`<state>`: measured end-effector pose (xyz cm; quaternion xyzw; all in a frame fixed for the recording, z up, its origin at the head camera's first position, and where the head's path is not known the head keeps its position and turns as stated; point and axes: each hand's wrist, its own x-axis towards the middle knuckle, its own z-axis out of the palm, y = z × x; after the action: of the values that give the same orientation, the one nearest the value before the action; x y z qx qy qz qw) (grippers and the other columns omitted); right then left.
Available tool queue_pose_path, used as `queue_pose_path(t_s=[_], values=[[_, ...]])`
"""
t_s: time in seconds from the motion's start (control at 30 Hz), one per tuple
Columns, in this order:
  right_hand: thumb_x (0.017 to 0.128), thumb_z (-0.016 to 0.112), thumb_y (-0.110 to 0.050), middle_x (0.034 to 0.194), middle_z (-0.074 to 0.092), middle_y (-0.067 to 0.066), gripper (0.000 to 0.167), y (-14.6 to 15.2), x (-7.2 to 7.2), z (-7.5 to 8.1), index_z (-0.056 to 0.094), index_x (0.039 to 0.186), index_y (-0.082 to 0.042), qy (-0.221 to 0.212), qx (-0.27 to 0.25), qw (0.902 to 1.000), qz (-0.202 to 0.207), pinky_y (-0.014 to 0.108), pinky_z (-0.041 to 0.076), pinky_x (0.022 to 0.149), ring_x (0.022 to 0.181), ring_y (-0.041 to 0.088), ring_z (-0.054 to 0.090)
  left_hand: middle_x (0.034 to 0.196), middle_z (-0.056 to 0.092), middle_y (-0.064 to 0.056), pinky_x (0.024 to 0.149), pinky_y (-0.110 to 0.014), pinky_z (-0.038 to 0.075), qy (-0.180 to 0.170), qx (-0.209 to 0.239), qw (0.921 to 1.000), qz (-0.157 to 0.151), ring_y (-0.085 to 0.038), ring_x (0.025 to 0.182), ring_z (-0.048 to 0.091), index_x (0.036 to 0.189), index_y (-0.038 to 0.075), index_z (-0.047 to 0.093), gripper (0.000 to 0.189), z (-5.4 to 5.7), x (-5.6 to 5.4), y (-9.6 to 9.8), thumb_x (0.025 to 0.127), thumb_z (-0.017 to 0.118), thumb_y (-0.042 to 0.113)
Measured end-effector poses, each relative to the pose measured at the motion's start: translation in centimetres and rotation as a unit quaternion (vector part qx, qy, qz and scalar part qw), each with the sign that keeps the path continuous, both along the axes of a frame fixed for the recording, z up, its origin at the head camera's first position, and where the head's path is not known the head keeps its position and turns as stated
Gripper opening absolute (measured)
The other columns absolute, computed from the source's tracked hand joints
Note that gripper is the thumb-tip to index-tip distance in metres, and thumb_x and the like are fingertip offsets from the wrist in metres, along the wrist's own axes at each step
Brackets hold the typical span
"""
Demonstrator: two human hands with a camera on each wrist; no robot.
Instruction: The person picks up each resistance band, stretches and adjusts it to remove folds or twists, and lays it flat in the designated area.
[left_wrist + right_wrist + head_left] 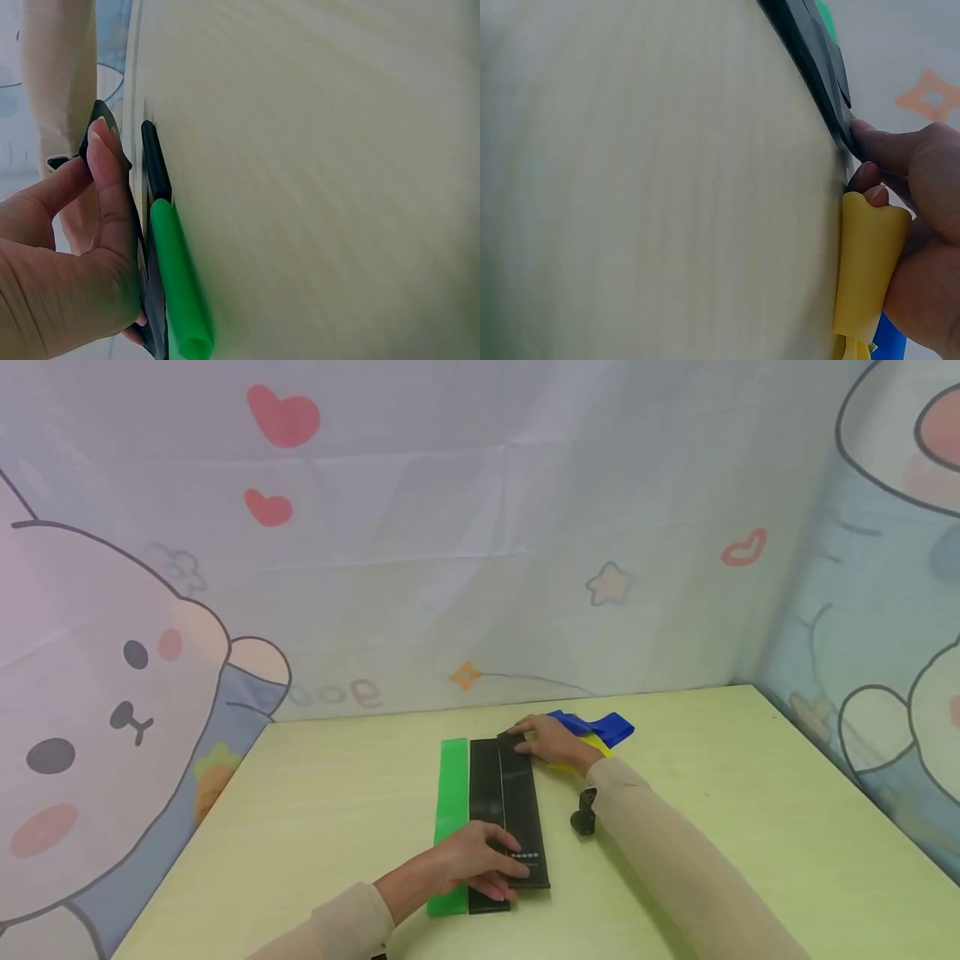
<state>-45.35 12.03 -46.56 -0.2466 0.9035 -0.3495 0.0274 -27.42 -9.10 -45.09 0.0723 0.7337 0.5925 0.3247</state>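
A flat black resistance band (522, 802) with pale print at its near end slants slightly over the table, close beside a second black band (486, 785). My left hand (474, 858) pinches the near end of the printed band between thumb and fingers, its other fingers over the second band. At the far end, my right hand (553, 742) grips the same band, thumb on one face in the right wrist view. Left of both black bands lies a green band (452, 793). A yellow band (870, 266) and a blue band (613, 728) lie beside and behind my right hand.
The pale wooden table (330, 810) ends at a printed cloth backdrop (420, 543) at the back and both sides. A small black camera mount (583, 814) sticks out from my right wrist, low over the tabletop.
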Motion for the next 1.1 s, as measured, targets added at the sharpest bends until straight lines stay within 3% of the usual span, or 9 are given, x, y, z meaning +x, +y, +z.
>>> queue_pose_path(t_s=[0.3, 1.1], values=[[0.096, 0.069, -0.012, 0.140, 0.055, 0.017, 0.038, -0.19, -0.04, -0.21, 0.065, 0.133, -0.005, 0.011, 0.009, 0.9999, -0.008, 0.051, 0.039, 0.111, 0.134, 0.037, 0.046, 0.083, 0.073, -0.021, 0.052, -0.025, 0.057, -0.004, -0.001, 1.0000, -0.004, -0.016, 0.055, 0.068, 0.117, 0.000, 0.058, 0.035, 0.12, 0.14, 0.00, 0.088, 0.076, 0.007], [0.091, 0.075, -0.015, 0.130, 0.063, 0.011, 0.034, -0.14, -0.66, -0.23, 0.072, 0.124, -0.007, -0.021, 0.001, 0.9995, -0.025, 0.046, 0.040, 0.110, 0.127, 0.032, 0.052, 0.077, 0.073, -0.017, 0.047, -0.022, 0.055, -0.030, 0.006, 0.9992, -0.027, -0.013, 0.054, 0.068, 0.116, 0.001, 0.055, 0.033, 0.09, 0.67, 0.08, 0.091, 0.074, 0.010]])
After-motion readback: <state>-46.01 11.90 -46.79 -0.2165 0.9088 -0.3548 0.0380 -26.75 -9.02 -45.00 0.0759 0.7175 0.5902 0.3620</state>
